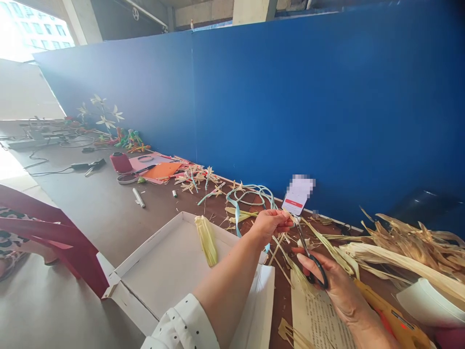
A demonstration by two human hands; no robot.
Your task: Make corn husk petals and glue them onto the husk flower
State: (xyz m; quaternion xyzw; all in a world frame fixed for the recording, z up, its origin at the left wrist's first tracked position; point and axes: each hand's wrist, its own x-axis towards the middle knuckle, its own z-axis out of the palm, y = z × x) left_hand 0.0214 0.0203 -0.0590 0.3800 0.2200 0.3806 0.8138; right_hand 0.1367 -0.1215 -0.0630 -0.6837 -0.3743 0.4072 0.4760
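Observation:
My left hand reaches over the table with thumb and fingers pinched on a small pale piece of corn husk, mostly hidden by the fingers. In my right hand are scissors with black handles; their blades point up toward my left fingertips. Whether the blades touch the piece I cannot tell. Pale husk strips lie behind and beside the scissors. Under my right hand is a printed sheet. Left of my forearm, a yellow-green husk rests in a shallow white box.
A phone leans near the blue partition. Dried husks, a white rounded container and a yellow tool crowd the right. Light blue cord, husk flowers, a marker and orange paper lie farther left.

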